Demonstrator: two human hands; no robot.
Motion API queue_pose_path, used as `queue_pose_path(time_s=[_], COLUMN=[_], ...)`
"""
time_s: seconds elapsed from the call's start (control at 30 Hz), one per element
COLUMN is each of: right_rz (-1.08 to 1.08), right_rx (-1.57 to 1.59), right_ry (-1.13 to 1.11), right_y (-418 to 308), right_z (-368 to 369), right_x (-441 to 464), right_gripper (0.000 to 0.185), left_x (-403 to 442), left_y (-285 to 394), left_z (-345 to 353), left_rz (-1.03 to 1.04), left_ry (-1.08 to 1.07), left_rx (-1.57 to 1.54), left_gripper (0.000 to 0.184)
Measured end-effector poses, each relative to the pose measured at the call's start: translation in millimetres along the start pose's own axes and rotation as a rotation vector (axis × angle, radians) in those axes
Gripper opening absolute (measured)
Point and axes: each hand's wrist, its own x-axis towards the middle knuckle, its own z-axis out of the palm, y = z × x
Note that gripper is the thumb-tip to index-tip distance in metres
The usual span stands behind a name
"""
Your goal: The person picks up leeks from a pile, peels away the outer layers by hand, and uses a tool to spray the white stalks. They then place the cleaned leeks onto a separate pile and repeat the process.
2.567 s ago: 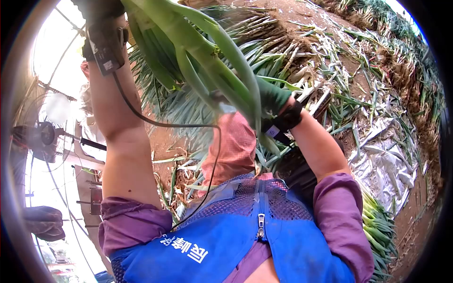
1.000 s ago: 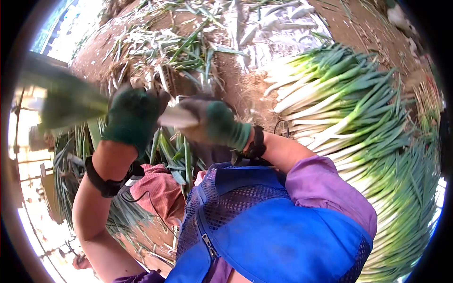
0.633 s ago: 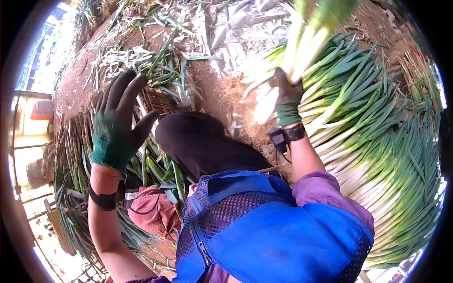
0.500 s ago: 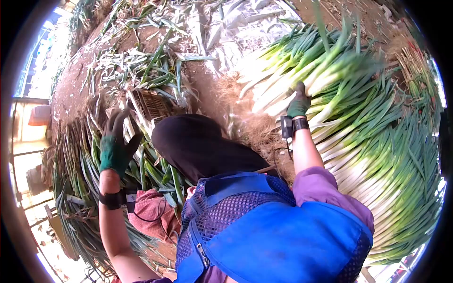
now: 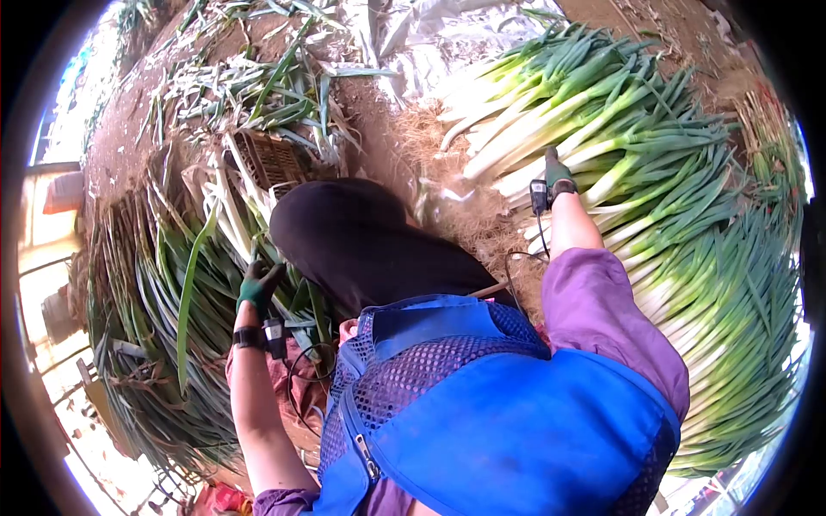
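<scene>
My left hand (image 5: 259, 285), in a dark green glove, is at the unsorted onion pile (image 5: 163, 301) on the left, beside the lower ends of a few pale stalks (image 5: 230, 211). Its thumb and fingers are apart. My right hand (image 5: 557, 168), gloved too, rests at the root-end side of the cleaned green onions (image 5: 602, 163) on the right. A stretched finger shows, the others are mostly hidden, and I see no stalk gripped. The cleaned onions lie in a long fanned row, white ends inward and green leaves outward.
A brown plastic crate (image 5: 262, 159) stands beyond my bent knee (image 5: 335, 228). Stripped leaves (image 5: 232, 95) litter the soil behind it. A silvery sheet (image 5: 447, 43) lies at the top, with loose roots (image 5: 426, 142) below it. Cables hang from both wrists.
The bunch my right hand carried now lies on the cleaned row, let go. My left hand has come down from the air to the unsorted pile. The view has turned from the left towards the row.
</scene>
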Motion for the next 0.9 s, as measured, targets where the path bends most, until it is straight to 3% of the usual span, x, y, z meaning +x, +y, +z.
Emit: queue_pose_path(time_s=[0.07,0.13,0.2,0.27,0.33,0.43,0.47,0.5,0.57,0.6,0.63,0.67,0.73,0.77,0.83,0.9], right_rz=[-0.081,-0.105,-0.133,-0.388,-0.331,-0.498,-0.674,-0.717,-0.986,-1.105,-1.08,-1.106,-1.328,-1.293,-1.513,-1.608], right_rx=[-0.007,0.1,0.035,-0.065,-0.175,-0.38,-0.402,-0.436,-0.291,-0.215,-0.124,-0.09,-0.291,-0.297,-0.41,-0.518], right_ry=[-0.025,-0.098,-0.027,0.018,0.214,0.365,0.291,0.231,-0.008,-0.113,-0.274,-0.438,-0.582,-0.747,-1.032,-1.294], right_y=[8.2,12.7,11.1,25.9,5.2,-27.0,-36.4,-53.1,-81.7,-99.4,-113.5,-127.0,-145.7,-147.9,-141.1,-128.6], right_z=[-5.1,-4.1,-4.1,-10.1,-5.2,10.8,18.0,27.8,54.6,75.2,99.0,123.5,170.8,197.7,258.4,318.2], right_x=[-1.8,-10.7,-31.2,24.4,-3.8,-45.5,-31.3,-52.9,-32.9,-84.2,-141.2,-172.8,-251.4,-288.7,-335.1,-378.6], right_gripper=[0.086,0.085,0.073,0.065,0.066,0.079,0.074,0.069,0.055,0.043,0.026,0.023,0.026,0.029,0.028,0.029], left_x=[-12.6,4.0,-36.6,-24.8,-5.7,11.1,10.4,8.3,11.9,6.4,7.3,8.3,4.5,29.4,24.5,15.4], left_y=[26.6,13.0,75.7,70.0,47.7,21.2,15.7,10.4,-14.7,-19.5,-32.4,-44.0,-43.4,-75.0,-64.7,-42.4], left_z=[19.7,32.6,32.2,32.3,25.5,-9.3,-21.7,-34.1,-59.3,-70.4,-80.9,-89.5,-86.3,-78.9,-58.3,-47.7], left_rz=[-0.05,0.181,0.012,-0.072,-0.118,-0.24,-0.245,-0.289,-0.316,-0.325,-0.299,-0.272,-0.169,-0.059,0.052,0.009], left_ry=[0.094,0.368,0.394,0.512,0.57,0.494,0.518,0.571,0.729,0.798,0.8,0.801,0.75,0.736,0.501,0.28], left_rx=[-0.083,0.151,0.438,0.631,0.651,0.443,0.388,0.36,0.299,0.287,0.293,0.299,0.188,0.081,-0.186,-0.087], left_gripper=[0.073,0.082,0.088,0.093,0.081,0.068,0.062,0.06,0.056,0.055,0.053,0.051,0.051,0.051,0.062,0.071])
